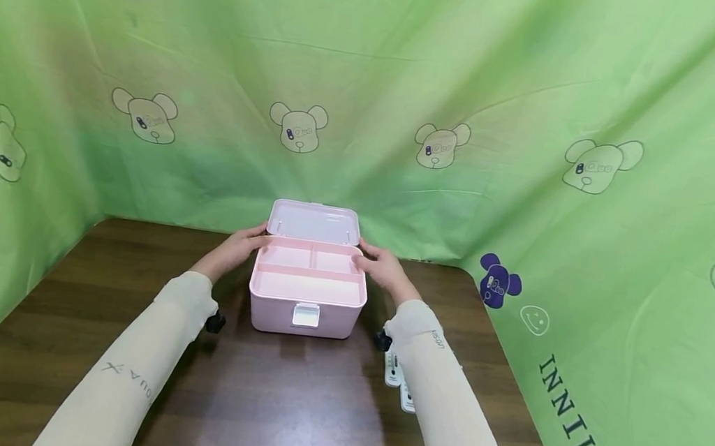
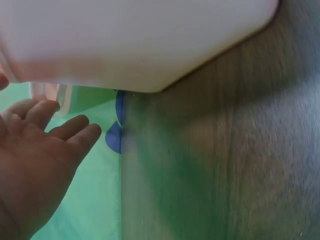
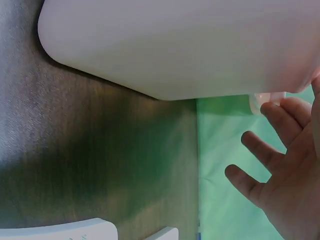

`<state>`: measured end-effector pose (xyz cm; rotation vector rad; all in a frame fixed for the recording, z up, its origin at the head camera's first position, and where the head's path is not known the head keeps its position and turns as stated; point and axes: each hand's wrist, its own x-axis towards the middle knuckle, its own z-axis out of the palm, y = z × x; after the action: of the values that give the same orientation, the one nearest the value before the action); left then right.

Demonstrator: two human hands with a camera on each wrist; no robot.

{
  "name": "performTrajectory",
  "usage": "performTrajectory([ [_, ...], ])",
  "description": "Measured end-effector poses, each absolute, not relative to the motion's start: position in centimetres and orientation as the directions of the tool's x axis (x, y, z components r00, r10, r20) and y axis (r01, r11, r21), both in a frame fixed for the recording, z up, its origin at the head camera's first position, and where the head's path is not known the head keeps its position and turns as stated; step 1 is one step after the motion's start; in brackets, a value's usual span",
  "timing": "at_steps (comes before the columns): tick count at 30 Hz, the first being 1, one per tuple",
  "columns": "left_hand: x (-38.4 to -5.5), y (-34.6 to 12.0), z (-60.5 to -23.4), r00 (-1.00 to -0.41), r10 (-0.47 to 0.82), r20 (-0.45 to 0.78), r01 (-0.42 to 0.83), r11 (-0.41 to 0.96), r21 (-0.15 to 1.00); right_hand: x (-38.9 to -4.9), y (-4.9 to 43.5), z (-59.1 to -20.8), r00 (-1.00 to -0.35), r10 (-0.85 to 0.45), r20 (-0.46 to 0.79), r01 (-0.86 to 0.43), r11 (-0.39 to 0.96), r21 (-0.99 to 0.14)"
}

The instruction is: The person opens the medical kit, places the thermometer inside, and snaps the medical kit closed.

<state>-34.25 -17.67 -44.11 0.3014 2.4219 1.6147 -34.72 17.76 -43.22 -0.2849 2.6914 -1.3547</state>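
A pink storage box [image 1: 277, 320] stands on the table with its translucent lid [image 1: 315, 223] raised at the back. Its divided upper tray [image 1: 312, 273] shows two small compartments behind one wide one. A white latch [image 1: 306, 315] is at the front. My left hand [image 1: 235, 250] touches the rear left corner, its thumb by the rim and fingertips at the lid's edge. At the rear right corner, my right hand [image 1: 387, 269] does the same. Both wrist views show extended fingers [image 2: 75, 132] beside the box wall; the thumbs are mostly cut off there.
Two flat white pieces with printed markings, one [image 1: 393, 369] behind the other [image 1: 407, 400], lie partly under the right forearm. The brown wooden table [image 1: 286, 406] ends at a green curtain [image 1: 370, 63] printed with bear faces, which rises behind and on both sides.
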Motion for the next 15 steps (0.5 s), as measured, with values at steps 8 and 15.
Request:
performTrajectory([
  [8,-34.1,-16.9,-43.9,-0.94,0.328,-0.091,0.01,0.295,0.955,-34.1,17.5,-43.2,-0.981,-0.193,0.025,-0.141,0.615,-0.776],
  [15,-33.6,-16.2,-43.4,-0.976,0.192,-0.103,-0.039,0.314,0.948,-33.5,17.1,-42.5,-0.972,-0.22,0.082,-0.209,0.653,-0.727],
])
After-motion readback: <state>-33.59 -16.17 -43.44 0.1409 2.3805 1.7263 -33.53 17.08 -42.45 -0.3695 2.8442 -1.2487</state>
